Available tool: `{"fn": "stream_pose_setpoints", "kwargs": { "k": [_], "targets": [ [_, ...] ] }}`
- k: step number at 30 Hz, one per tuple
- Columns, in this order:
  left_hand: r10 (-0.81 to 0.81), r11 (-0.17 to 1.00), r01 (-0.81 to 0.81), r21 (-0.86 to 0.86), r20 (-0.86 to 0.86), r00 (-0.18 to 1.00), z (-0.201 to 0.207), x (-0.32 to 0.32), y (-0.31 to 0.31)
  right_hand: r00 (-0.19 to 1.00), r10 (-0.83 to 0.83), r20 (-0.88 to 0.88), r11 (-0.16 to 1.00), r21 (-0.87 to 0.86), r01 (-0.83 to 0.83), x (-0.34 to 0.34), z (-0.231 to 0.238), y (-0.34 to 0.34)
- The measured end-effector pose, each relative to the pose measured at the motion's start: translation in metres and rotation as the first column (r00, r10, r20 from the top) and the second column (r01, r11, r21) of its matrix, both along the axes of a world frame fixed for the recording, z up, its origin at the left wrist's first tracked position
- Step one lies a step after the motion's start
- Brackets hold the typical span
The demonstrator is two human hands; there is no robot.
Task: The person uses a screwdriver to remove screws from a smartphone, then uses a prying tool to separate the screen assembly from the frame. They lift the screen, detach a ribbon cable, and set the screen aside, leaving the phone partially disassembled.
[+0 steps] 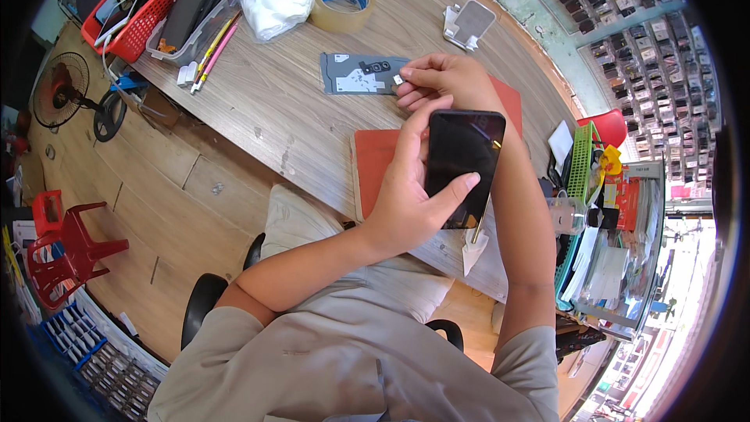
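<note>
A black smartphone (461,158) lies in my left hand (418,180), its dark, glossy face up and my thumb across its lower part. Just beyond it, my right hand (449,82) pinches a small white piece (398,80) between thumb and fingertips. That piece is at the right end of a flat grey-blue sheet (334,78) with white patches and a dark camera-shaped cutout part (375,67). Under my hands lies a red-orange pad (371,164), partly covered by the phone and my right forearm. A thin gold-coloured stick and a white scrap of paper (473,254) show below the phone.
Tape (344,8), a white plastic-wrapped bundle (277,4), pencils (212,59) and a red basket (144,23) stand at the far left of the table. A phone stand (469,23) is at the back. A green basket (580,160) and a red chair (74,254) flank the table.
</note>
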State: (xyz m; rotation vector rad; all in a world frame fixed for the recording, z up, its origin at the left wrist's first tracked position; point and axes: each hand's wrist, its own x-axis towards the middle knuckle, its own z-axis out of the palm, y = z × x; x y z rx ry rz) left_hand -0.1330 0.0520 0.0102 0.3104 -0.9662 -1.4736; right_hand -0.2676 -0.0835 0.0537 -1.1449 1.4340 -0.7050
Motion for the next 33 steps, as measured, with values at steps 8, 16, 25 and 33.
{"fn": "stream_pose_setpoints", "kwargs": {
  "k": [8, 16, 25, 33],
  "targets": [
    [0.0, 0.997, 0.005, 0.083, -0.056, 0.998, -0.003, -0.002, -0.002, 0.997, 0.059, -0.042, 0.996, 0.073, -0.056, 0.008, -0.017, -0.026],
    [0.012, 0.998, -0.008, 0.064, -0.062, 0.998, -0.003, -0.001, -0.003, 0.983, 0.096, -0.158, 0.993, 0.08, -0.084, 0.015, -0.016, -0.033],
    [0.017, 0.997, -0.014, 0.073, -0.052, 0.999, -0.003, -0.001, -0.004, 0.964, 0.107, -0.243, 0.993, 0.069, -0.093, 0.018, -0.013, -0.035],
    [0.074, 0.995, -0.072, 0.073, -0.024, 0.997, -0.004, -0.005, -0.004, 0.99, 0.019, -0.139, 0.999, -0.042, -0.025, 0.006, 0.014, -0.013]
  ]
}}
